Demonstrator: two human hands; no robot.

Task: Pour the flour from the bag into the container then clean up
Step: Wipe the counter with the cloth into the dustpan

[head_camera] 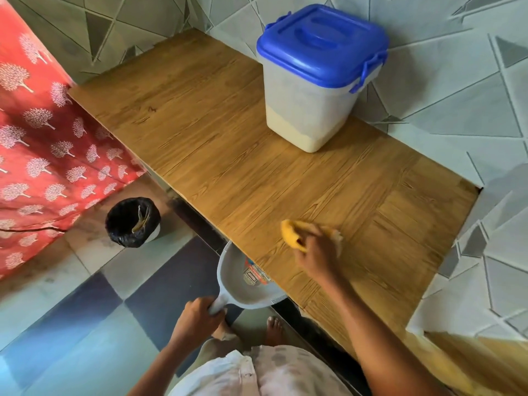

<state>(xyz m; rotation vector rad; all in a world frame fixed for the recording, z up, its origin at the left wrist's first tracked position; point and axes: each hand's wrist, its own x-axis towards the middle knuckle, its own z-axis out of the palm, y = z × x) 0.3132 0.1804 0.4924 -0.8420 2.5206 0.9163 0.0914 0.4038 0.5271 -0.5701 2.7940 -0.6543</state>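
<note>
A translucent white container (308, 110) with a shut blue lid (323, 44) stands at the back of the wooden counter (217, 144); pale flour fills its bottom part. My right hand (317, 250) grips a yellow cloth (291, 231) and presses it on the counter near the front edge. My left hand (197, 315) holds the handle of a grey dustpan (245, 278), whose mouth sits just under the counter's front edge, below and left of the cloth. No flour bag is in view.
A small bin lined with a black bag (133, 222) stands on the tiled floor at the left, below the counter. A red patterned curtain (37, 138) hangs at the far left. Tiled walls close the counter at back and right. My bare feet (274, 327) are below.
</note>
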